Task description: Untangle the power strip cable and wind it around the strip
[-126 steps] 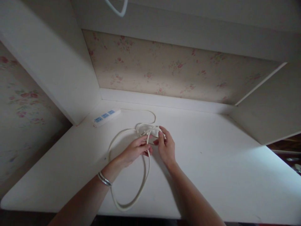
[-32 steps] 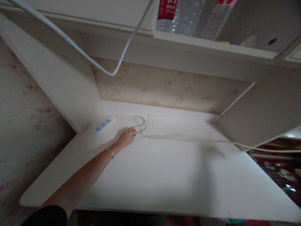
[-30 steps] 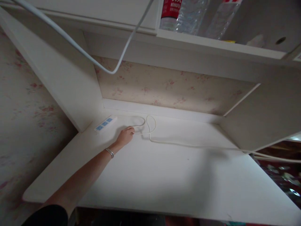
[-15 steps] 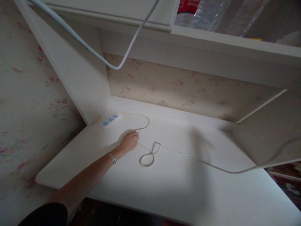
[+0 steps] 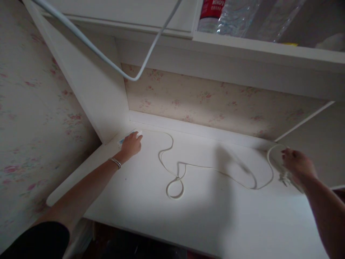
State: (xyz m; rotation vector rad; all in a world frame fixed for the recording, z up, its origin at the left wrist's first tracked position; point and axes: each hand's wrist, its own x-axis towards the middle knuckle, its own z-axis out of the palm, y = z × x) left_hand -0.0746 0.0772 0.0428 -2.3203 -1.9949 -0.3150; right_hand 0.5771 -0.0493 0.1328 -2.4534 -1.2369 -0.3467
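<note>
My left hand is closed over the white power strip with blue sockets at the back left of the desk, covering most of it. At the right, my right hand grips the strip's thin white cord, which arcs up off the desktop into my fingers. A whitish piece that looks like the cord's plug shows just below that hand, partly hidden. Between the hands the cord lies in loose bends, with a small loop near the middle of the desk.
The white desk meets a side panel on the left and a floral back wall. Overhead, a shelf holds a red-labelled bottle and clear plastic. A thick pale cable hangs in front.
My left hand has moved from the cord leftward onto the power strip. My right hand has come into view at the right, lifting the cord's far part off the desk.
</note>
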